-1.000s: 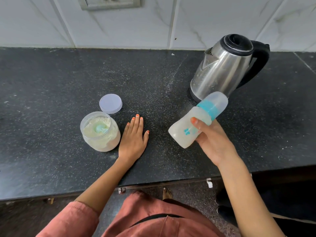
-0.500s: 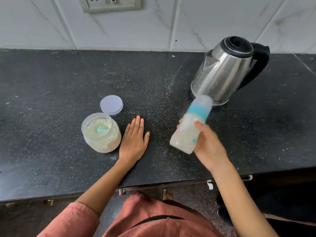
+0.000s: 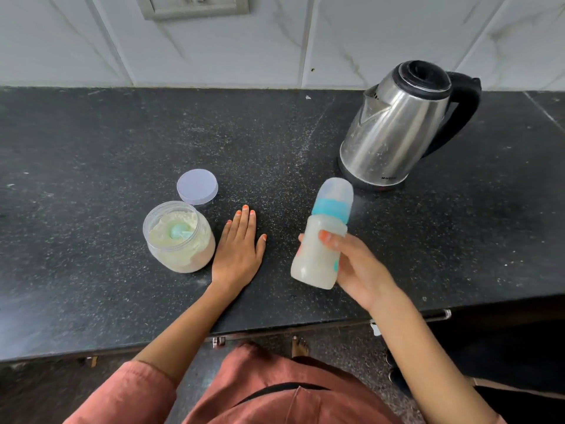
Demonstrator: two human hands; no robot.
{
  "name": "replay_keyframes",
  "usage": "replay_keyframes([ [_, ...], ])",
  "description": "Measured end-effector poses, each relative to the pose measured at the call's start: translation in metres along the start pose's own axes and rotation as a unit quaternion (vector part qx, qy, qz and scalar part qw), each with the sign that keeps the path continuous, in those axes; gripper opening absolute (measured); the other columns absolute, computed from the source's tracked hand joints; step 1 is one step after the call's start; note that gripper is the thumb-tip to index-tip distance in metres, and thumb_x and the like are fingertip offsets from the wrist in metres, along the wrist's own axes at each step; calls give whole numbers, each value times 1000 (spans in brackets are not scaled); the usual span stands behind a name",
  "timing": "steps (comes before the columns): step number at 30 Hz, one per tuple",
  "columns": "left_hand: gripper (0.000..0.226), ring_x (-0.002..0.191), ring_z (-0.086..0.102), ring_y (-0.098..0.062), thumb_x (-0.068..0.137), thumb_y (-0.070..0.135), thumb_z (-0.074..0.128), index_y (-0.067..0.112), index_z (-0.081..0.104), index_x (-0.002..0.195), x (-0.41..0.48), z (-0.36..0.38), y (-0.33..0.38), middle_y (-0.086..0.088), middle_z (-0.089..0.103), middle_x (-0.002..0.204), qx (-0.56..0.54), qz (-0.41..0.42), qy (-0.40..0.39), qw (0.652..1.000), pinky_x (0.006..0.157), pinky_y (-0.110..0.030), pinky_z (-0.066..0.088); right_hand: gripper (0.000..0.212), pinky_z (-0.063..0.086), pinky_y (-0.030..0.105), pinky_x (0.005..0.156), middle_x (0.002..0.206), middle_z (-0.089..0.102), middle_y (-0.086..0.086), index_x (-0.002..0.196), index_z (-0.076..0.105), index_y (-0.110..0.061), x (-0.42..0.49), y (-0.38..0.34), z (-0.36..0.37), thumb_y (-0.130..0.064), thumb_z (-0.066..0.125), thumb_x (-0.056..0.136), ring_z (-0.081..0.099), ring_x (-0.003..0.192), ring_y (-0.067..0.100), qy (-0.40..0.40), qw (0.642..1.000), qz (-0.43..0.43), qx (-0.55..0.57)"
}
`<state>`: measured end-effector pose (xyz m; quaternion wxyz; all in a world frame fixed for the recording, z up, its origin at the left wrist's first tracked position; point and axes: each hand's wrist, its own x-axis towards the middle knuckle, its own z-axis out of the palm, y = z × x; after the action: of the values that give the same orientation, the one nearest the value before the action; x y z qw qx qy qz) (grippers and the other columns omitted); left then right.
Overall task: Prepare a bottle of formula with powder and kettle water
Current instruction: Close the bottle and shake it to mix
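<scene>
My right hand (image 3: 357,267) grips a baby bottle (image 3: 321,240) above the counter; it has a teal collar and a clear cap, holds milky liquid and leans slightly right. My left hand (image 3: 240,252) lies flat on the black counter (image 3: 91,142), fingers together, holding nothing. Just left of it stands an open clear jar of pale formula powder (image 3: 179,238) with a teal scoop sunk in the powder. The jar's round lid (image 3: 197,186) lies behind it. A steel kettle (image 3: 397,123) with a black lid and handle stands at the back right.
A white tiled wall with a socket plate (image 3: 192,6) runs behind the counter. The counter's front edge crosses below my hands, with floor and my reddish clothing under it. White powder specks dot the counter.
The bottle has swung from tilted far right to nearly upright in my right hand, which has shifted slightly. My left hand, the jar and the kettle stay put.
</scene>
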<state>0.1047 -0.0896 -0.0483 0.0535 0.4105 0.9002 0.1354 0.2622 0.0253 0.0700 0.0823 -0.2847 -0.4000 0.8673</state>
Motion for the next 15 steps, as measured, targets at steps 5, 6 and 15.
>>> replay_keyframes([
  [5, 58, 146, -1, -16, 100, 37, 23, 9, 8, 149, 0, 1, 0, -5, 2, 158, -7, -1, 3, 1000, 115, -28, -6, 38, 57, 36, 80, 88, 72, 5, 105, 57, -15, 10, -29, -15, -27, 63, 70, 68, 86, 17, 86, 977, -107, 164],
  [6, 58, 146, -2, -16, 100, 37, 22, 10, 8, 149, 0, 1, 0, -5, 1, 158, -5, -1, 3, 1000, 114, -27, -7, 39, 56, 37, 83, 94, 70, 5, 106, 58, -15, 11, -29, -17, -27, 64, 69, 66, 91, 18, 105, 976, -105, 162],
  [15, 58, 145, -2, -15, 100, 38, 22, 10, 8, 149, 0, 1, 0, -4, 1, 158, -4, -1, 0, 1000, 114, -27, -7, 29, 58, 30, 70, 89, 74, 0, 97, 64, -13, 10, -15, -19, -22, 68, 69, 70, 82, 11, 171, 974, -80, 123],
])
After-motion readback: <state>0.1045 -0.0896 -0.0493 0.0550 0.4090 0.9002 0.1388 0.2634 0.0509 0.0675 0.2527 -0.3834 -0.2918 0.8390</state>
